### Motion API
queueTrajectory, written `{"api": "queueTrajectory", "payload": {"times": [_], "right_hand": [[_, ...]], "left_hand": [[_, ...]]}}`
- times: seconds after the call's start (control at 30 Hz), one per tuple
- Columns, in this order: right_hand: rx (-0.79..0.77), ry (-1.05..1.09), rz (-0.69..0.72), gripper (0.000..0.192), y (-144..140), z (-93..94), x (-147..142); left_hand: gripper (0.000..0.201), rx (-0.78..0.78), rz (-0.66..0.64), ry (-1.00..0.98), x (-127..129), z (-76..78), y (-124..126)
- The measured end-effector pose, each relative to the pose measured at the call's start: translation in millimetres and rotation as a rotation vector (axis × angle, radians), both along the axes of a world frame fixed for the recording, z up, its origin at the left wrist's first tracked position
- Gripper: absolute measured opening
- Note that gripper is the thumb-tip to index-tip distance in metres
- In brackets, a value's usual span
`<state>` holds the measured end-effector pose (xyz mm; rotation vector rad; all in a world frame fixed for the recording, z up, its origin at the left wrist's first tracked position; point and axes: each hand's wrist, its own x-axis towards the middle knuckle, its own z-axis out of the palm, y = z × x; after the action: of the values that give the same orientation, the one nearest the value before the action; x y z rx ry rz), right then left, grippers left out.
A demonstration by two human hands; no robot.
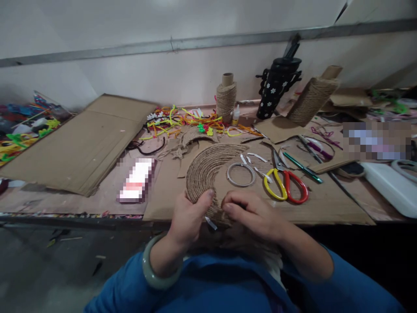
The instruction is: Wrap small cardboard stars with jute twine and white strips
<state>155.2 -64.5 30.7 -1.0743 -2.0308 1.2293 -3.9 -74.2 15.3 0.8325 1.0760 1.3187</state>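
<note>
A crescent-shaped piece covered in curved rows of brown jute twine [203,167] lies near the table's front edge. My left hand [190,215] grips its lower left part, thumb on top and fingers underneath. At the crescent's lower end, my right hand [249,211] is closed in a pinch on the twine; its fingertips partly hide the strand. A small white strip [211,223] sticks out below the piece. Right of the crescent lie a ring of pale cord or tape [241,174] and scissors [285,182] with one yellow and one red handle.
Cardboard sheets [78,139] lie at left; another [329,208] is under the work. Behind stand twine spools [226,98], a glue bottle [236,115] and a black flowered holder [272,93]. A teal pen-like tool [302,167] and a blurred phone-like object [137,180] flank the work.
</note>
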Motion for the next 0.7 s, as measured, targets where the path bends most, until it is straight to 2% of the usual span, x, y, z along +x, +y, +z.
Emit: {"api": "queueTrajectory", "payload": {"times": [0.07, 0.13, 0.2, 0.3, 0.37, 0.5, 0.7], "right_hand": [[-0.054, -0.001, -0.019, 0.046, -3, -0.7, 7], [-0.056, -0.014, -0.064, 0.046, -5, -0.2, 12], [-0.012, -0.023, -0.084, 0.036, -5, 1.1, 14], [0.066, -0.046, -0.009, 0.025, -4, 3.6, 11], [0.115, -0.089, 0.016, 0.027, -3, 4.4, 5], [0.183, -0.102, -0.04, 0.033, -4, 2.1, -5], [0.002, -0.049, 0.01, 0.03, -9, -5.2, 0]], "left_hand": [[0.018, 0.003, 0.018, -0.026, -1, -1.0, 2], [0.021, 0.01, 0.035, -0.056, -1, -1.2, 4], [0.022, 0.02, 0.049, -0.069, 0, -0.9, 5], [0.021, 0.04, 0.071, -0.031, 2, -1.2, 4], [0.02, 0.06, 0.067, 0.0, 3, -2.2, 3], [0.018, 0.092, 0.045, 0.033, 3, -4.5, 0], [0.018, 0.078, 0.105, -0.004, 1, -6.5, 2]]}}
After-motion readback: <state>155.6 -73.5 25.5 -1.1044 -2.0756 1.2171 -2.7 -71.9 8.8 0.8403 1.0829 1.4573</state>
